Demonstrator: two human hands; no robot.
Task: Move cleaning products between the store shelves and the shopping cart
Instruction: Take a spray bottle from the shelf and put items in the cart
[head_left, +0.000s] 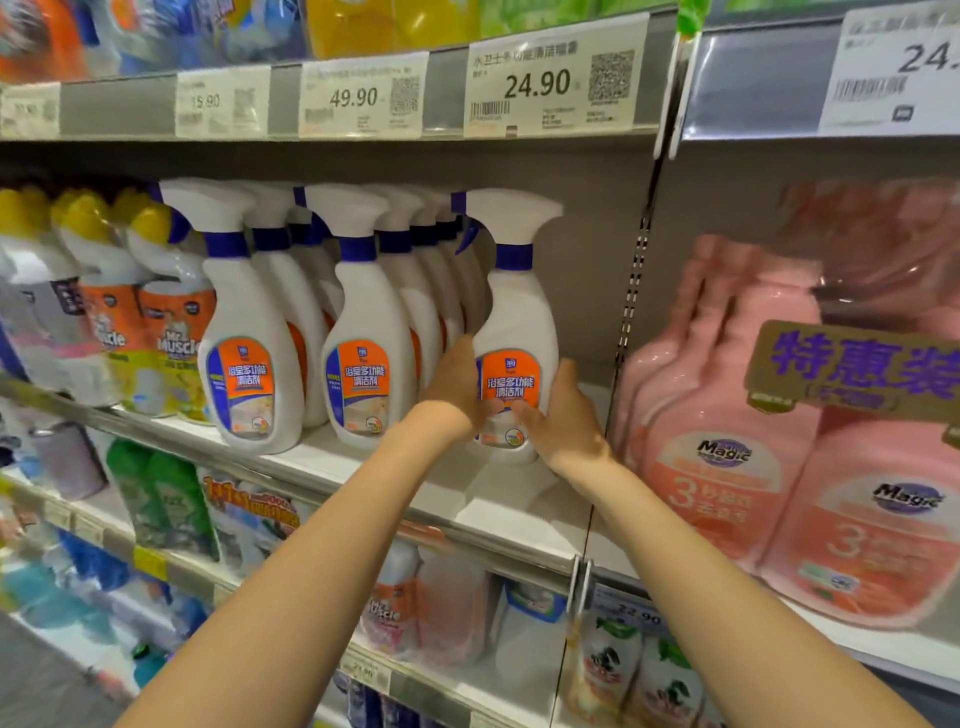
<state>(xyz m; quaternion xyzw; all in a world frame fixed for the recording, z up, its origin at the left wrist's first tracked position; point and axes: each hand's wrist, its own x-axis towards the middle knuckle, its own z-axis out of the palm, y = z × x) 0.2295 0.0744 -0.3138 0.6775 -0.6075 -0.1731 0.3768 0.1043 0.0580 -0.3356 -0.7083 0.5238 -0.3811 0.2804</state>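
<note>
A white spray bottle (514, 322) with a blue collar and an orange label stands upright at the right end of the middle shelf (519, 512). My left hand (454, 382) grips its left side and my right hand (563, 415) grips its lower right side. The bottle's base is hidden behind my hands, so I cannot tell whether it touches the shelf. Two rows of the same spray bottles (363, 322) stand to its left. No shopping cart is in view.
Yellow-capped Mr Muscle bottles (171, 332) fill the shelf's left end. Large pink Magic detergent bottles (737, 431) sit in the bay to the right, past a slotted metal upright (631, 291). Price tags line the shelf above (550, 85). More products crowd the lower shelves.
</note>
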